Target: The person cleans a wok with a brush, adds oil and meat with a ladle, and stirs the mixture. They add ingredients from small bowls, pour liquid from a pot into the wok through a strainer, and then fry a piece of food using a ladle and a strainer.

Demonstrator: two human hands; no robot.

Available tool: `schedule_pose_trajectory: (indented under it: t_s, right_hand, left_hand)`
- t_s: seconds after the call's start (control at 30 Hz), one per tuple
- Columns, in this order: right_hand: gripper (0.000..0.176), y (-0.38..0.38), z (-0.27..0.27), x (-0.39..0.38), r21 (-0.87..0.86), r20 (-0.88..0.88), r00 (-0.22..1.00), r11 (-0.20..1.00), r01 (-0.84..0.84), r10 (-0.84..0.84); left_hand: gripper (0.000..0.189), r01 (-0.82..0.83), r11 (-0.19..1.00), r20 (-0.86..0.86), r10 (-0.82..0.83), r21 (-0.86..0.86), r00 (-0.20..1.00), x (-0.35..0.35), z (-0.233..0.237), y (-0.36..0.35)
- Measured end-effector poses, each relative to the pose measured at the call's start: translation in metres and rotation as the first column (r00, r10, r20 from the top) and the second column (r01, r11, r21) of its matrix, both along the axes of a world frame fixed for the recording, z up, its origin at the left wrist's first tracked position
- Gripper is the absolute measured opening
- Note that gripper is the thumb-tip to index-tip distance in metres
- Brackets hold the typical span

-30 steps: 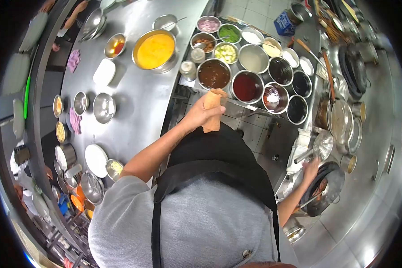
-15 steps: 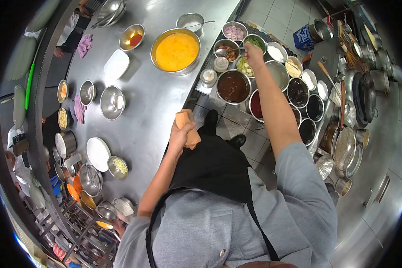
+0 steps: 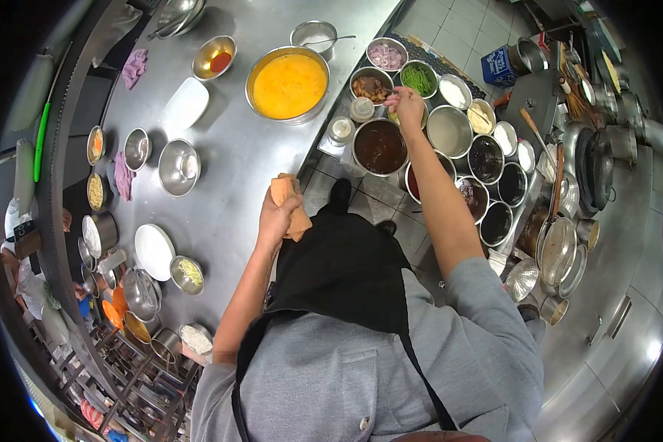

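Note:
My left hand [image 3: 278, 215] is closed round a folded orange-tan cloth [image 3: 300, 222], beside the edge of the steel table. At the rack of containers, my right hand [image 3: 407, 107] grips a spoon [image 3: 387, 93] by its handle. The spoon's head is down in a metal container of brown chunks [image 3: 372, 85] and is hard to make out. Under that hand a container of pale green pieces is mostly hidden. Nearby stand containers of chopped greens [image 3: 418, 79], sliced purple onion [image 3: 386, 55] and dark brown sauce [image 3: 380, 147].
On the steel table [image 3: 221, 158] stand a large bowl of yellow liquid [image 3: 287, 85], a white dish [image 3: 187, 104], a white plate [image 3: 154, 252] and several metal bowls. Strainers [image 3: 560, 243] and woks [image 3: 594, 169] lie at the right. Two squeeze bottles [image 3: 341, 130] border the rack.
The spoon has gone from above the brown chunks down into them, with my right hand shifted slightly left and down. My left hand and the cloth moved left a little as the view shifted.

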State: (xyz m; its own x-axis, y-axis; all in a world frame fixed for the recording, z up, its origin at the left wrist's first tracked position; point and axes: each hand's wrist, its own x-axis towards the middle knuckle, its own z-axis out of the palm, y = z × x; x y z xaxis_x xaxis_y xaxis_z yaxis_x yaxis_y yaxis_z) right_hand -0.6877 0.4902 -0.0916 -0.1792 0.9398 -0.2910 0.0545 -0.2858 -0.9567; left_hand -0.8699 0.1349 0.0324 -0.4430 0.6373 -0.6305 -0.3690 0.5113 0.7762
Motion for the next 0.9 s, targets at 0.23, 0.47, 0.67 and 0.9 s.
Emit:
schedule_pose_trajectory:
  t_s: [0.23, 0.47, 0.67, 0.9]
  right_hand:
    - [0.026, -0.010, -0.010, -0.004, -0.213, -0.191, 0.973, 0.973, 0.086, -0.128]
    - [0.025, -0.027, -0.004, 0.038, -0.410, -0.397, 0.855, 0.898, 0.160, -0.334]
    - [0.025, -0.070, 0.039, 0.101, -0.428, -0.609, 0.678, 0.890, 0.157, -0.412]
    - [0.028, -0.226, 0.229, 0.295, -0.125, -0.577, 0.649, 0.839, 0.530, -0.496]
  left_hand:
    - [0.053, 0.097, 0.995, -0.017, -0.097, -0.001, 0.995, 0.009, 0.003, 0.020]
    - [0.051, 0.137, 0.990, -0.052, -0.139, -0.029, 0.989, 0.018, 0.007, 0.026]
    - [0.055, 0.468, 0.879, -0.405, -0.462, -0.090, 0.789, 0.024, -0.046, 0.043]
    - [0.077, 0.814, 0.381, -0.444, -0.879, -0.438, 0.173, 0.022, -0.138, 0.099]
